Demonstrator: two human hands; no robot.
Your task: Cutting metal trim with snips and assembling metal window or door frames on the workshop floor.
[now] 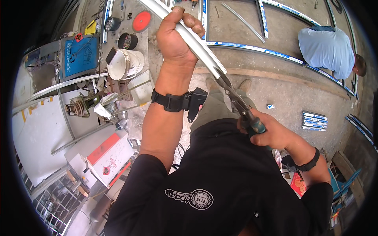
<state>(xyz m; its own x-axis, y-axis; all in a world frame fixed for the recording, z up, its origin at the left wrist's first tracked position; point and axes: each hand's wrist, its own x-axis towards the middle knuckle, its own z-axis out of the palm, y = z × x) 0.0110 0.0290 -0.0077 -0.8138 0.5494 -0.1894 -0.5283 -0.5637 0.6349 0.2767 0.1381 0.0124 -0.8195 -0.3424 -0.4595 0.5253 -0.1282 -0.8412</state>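
Note:
My left hand is wrapped round a long, pale metal profile strip, which slants from the top edge down toward my body. My right hand grips a pair of metal snips by their dark green handles. The snips' jaws meet the strip's lower end; whether the blades have cut into it I cannot make out. Most of the right fingers are hidden beneath the handles. Each of my wrists wears a black strap, and the left one carries a small black device.
A person in a light blue shirt bends over a metal frame on the floor. White buckets, a red disc and a blue panel are at left. Stacked profile pieces lie right. Another loose strip lies inside the frame.

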